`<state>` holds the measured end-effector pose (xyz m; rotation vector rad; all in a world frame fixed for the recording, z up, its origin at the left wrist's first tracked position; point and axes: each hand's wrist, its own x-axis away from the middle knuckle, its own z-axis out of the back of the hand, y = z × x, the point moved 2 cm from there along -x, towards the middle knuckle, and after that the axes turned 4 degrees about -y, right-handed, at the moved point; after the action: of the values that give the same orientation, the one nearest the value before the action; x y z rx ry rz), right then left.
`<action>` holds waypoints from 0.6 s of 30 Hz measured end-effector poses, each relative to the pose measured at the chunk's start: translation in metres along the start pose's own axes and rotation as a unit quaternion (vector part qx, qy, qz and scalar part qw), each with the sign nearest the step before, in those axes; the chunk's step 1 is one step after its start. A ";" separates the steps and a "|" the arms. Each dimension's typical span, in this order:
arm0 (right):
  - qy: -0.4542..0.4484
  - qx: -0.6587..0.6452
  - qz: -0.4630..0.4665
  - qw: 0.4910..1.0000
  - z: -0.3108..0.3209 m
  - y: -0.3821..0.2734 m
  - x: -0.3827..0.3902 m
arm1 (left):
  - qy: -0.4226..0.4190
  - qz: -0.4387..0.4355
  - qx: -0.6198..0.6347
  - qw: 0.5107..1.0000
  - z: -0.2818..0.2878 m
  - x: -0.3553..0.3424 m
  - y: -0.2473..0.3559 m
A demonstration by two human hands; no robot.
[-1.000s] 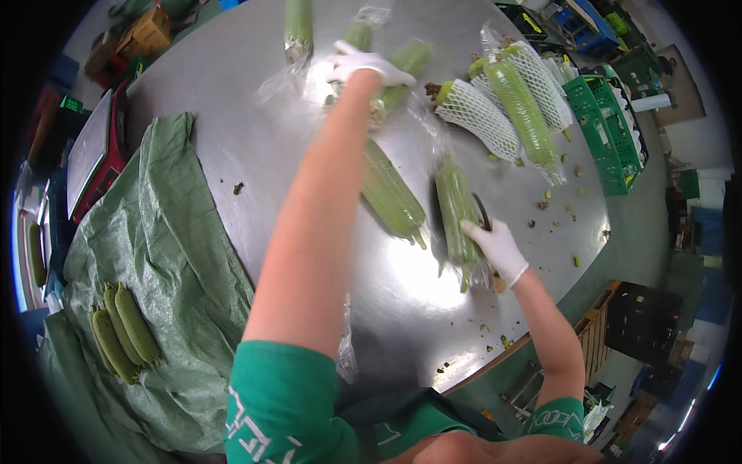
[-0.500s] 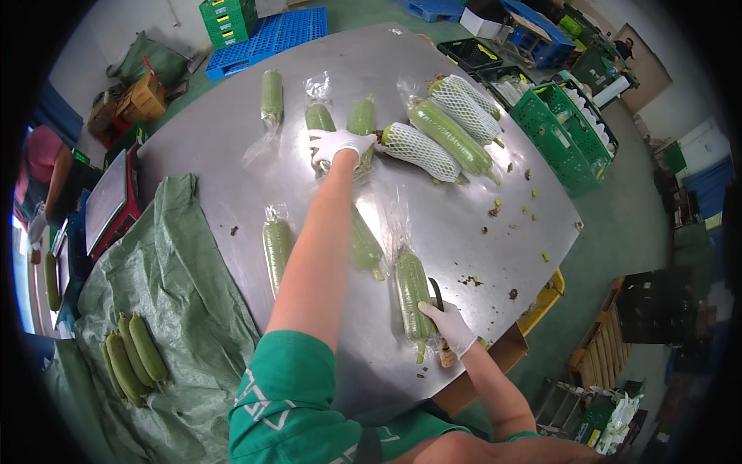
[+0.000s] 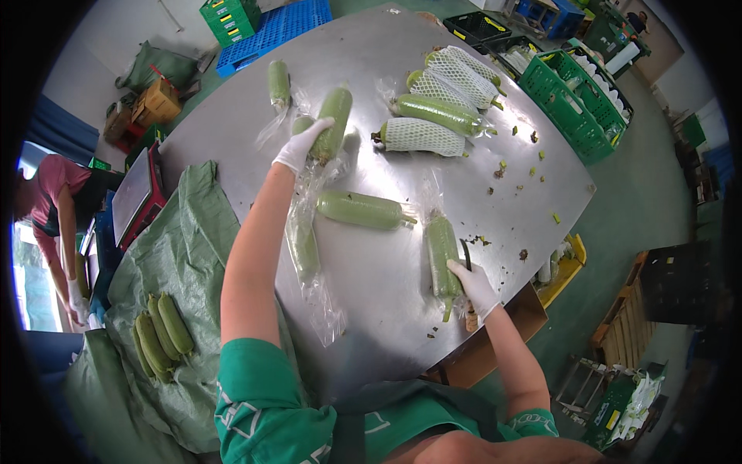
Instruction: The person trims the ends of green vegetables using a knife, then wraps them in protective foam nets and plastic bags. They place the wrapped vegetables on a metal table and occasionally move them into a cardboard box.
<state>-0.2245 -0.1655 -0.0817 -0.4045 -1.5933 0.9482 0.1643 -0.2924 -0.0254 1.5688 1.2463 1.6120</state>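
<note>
My left hand, in a white glove, is closed around a long green gourd in a clear bag, beside the far-left part of the metal table. Part of another green gourd shows behind that hand. Near the front edge, my gloved right hand grips a knife with a thin dark curved blade and a wooden handle. Its fingertips touch a bagged gourd lying lengthwise. Between my arms, a gourd lies crosswise. Another bagged gourd rests by my left forearm, and one more lies farther off.
Gourds in white foam nets and a bagged gourd lie at the back right, near scattered trimmings. Green crates stand beyond. Several gourds rest on a green tarp. A person works at the left.
My left hand has moved left, carrying a bagged gourd with it. The middle gourd has turned crosswise. My right hand keeps its place by its gourd. The person at the left leans farther in.
</note>
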 end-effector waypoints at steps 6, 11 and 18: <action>-0.032 0.154 0.023 0.987 -0.003 -0.016 -0.005 | 0.014 -0.070 0.177 0.982 0.002 0.115 0.005; -0.077 0.303 0.039 0.949 -0.006 0.015 0.012 | 0.126 -0.049 0.080 0.988 0.042 0.196 -0.047; -0.052 0.035 -0.026 0.998 -0.011 0.000 0.040 | 0.382 0.068 -0.469 0.793 0.081 0.243 -0.111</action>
<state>-0.2250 -0.1335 -0.0555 -0.2666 -1.6507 0.9959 0.1816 -0.0137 -0.0264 0.3606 0.4154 2.5176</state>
